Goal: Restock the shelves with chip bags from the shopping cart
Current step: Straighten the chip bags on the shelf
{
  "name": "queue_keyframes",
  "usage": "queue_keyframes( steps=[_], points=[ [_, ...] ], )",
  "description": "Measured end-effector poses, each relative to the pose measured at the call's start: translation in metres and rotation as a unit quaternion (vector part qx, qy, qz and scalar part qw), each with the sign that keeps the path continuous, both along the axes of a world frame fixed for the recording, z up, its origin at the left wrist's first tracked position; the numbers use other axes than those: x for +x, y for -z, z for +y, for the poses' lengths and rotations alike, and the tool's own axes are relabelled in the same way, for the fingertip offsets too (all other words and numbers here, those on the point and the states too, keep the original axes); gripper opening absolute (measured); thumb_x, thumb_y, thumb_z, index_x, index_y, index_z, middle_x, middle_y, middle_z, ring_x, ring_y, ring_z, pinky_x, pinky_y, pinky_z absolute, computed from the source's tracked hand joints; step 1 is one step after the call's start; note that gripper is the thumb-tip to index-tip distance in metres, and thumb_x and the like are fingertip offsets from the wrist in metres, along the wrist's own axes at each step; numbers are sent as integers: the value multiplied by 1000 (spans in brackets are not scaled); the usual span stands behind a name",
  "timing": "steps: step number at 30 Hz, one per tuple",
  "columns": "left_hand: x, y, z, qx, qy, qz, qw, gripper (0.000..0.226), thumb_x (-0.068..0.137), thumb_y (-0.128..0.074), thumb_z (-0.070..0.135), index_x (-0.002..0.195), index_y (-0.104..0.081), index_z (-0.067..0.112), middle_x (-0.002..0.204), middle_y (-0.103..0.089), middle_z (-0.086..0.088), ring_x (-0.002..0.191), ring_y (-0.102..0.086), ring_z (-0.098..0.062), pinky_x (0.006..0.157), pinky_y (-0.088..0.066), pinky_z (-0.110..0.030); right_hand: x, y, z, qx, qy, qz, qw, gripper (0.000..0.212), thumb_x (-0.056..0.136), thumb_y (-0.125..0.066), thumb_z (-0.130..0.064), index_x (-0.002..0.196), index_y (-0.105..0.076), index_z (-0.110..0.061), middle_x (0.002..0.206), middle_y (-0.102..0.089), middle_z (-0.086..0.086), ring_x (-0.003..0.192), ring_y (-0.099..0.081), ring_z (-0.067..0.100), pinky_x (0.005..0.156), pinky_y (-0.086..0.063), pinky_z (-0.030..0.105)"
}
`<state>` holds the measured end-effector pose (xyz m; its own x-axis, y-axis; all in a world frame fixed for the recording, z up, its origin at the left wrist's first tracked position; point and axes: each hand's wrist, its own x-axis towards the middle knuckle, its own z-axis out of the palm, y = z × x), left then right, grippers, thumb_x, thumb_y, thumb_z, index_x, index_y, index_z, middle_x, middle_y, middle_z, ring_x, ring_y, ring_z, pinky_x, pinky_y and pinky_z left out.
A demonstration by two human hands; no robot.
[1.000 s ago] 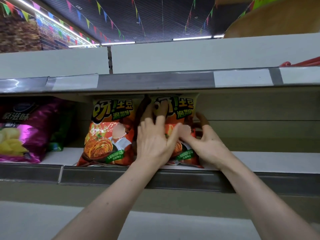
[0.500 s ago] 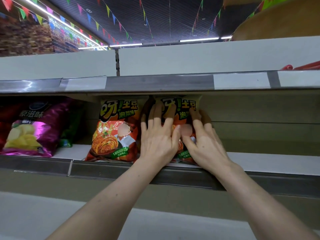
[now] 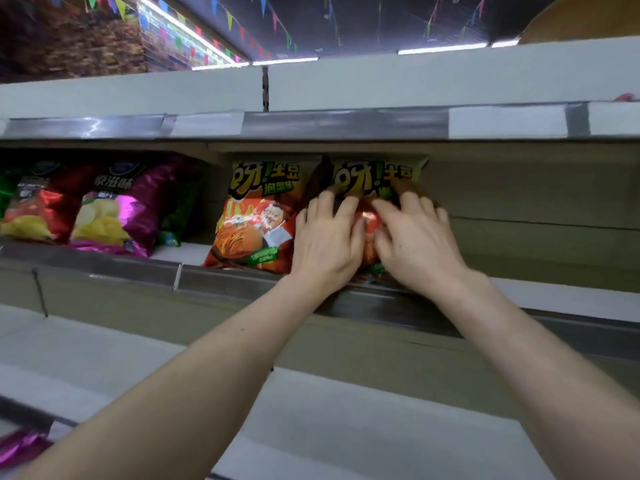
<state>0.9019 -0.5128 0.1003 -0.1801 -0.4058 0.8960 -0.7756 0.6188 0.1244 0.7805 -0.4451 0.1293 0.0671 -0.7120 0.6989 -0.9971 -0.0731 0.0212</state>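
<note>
While left hand (image 3: 327, 245) and right hand (image 3: 417, 245) press chip bag (image 3: 375, 174) on shelf (image 3: 571, 301), flat-fingered grip

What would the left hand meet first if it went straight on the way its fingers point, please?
The left hand rests on the right orange chip bag; going on, it would press that bag, probably toward the back panel; depth there is unclear.

Look up and you see strings of small coloured flags (image 3: 228, 19) crossing a dark ribbed ceiling (image 3: 381, 19), with bright light strips (image 3: 441, 49) running along it. To your upper left is a brick-patterned wall (image 3: 69, 46); at your upper right, a big rounded brown shape (image 3: 585, 19), too blurred to identify
</note>
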Motion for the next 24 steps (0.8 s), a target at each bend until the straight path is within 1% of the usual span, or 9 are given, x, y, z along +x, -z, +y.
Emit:
queue_keyframes(
  steps=[3,5,7,10,13,16,19,20,24],
  points=[
    [10,4,13,59,39,103,992,39,94,-43,30,124,-58,10,127,-50,-14,114,-50,-32,95,-42,-48,15,-2,1,-30,-44,-52,997,44,96,-46,-22,141,-49,-21,134,-46,17,123,-40,34,103,-31,45],
    [19,6,24,88,71,172,979,32,96,-48,25,124,-57,12,124,-50,-9,110,-54,-27,92,-46,-46,28,1,0,-64,-84,-106,989,41,94,-49,-15,134,-57,-17,132,-48,18,123,-41,35,104,-34,45],
    [28,6,37,117,92,238,960,28,96,-51,21,123,-56,15,121,-52,-3,104,-57,-20,89,-50,-42,43,5,3,-90,-132,-184,970,37,94,-50,-12,128,-61,-15,134,-49,14,126,-42,31,105,-33,37],
    [51,9,56,185,137,394,890,18,94,-52,20,111,-58,23,108,-62,0,97,-63,-19,86,-55,-45,78,21,13,-69,-206,-300,929,31,95,-51,-10,122,-63,-18,126,-51,-1,121,-47,16,97,-32,21],
    [85,31,69,242,137,534,798,14,91,-54,14,96,-59,26,94,-67,-6,91,-67,-29,85,-55,-51,121,48,20,-14,-257,-380,889,29,93,-52,-8,116,-66,-20,119,-55,-5,109,-54,11,94,-42,22],
    [123,65,87,279,103,593,749,15,93,-51,9,99,-57,21,92,-62,-5,92,-67,-30,87,-55,-50,165,82,25,50,-279,-428,859,29,91,-51,-6,108,-66,-25,118,-62,0,106,-58,13,94,-47,26],
    [170,99,107,318,66,631,704,22,95,-47,7,115,-54,14,91,-61,-4,81,-63,-22,84,-55,-44,216,113,35,116,-301,-447,834,26,93,-51,-5,103,-63,-26,114,-63,-1,94,-58,3,74,-43,4],
    [189,109,113,324,50,643,692,23,95,-47,7,116,-54,14,89,-60,-3,80,-63,-21,84,-55,-42,235,123,39,138,-308,-447,828,26,93,-50,-5,104,-64,-24,113,-63,-2,92,-58,1,70,-42,1],
    [267,142,132,326,-15,685,651,25,95,-47,7,118,-54,15,87,-60,-2,80,-63,-19,73,-56,-35,313,156,53,213,-336,-446,802,27,92,-50,-8,101,-63,-30,113,-64,-4,101,-59,5,78,-44,8]
  ],
)
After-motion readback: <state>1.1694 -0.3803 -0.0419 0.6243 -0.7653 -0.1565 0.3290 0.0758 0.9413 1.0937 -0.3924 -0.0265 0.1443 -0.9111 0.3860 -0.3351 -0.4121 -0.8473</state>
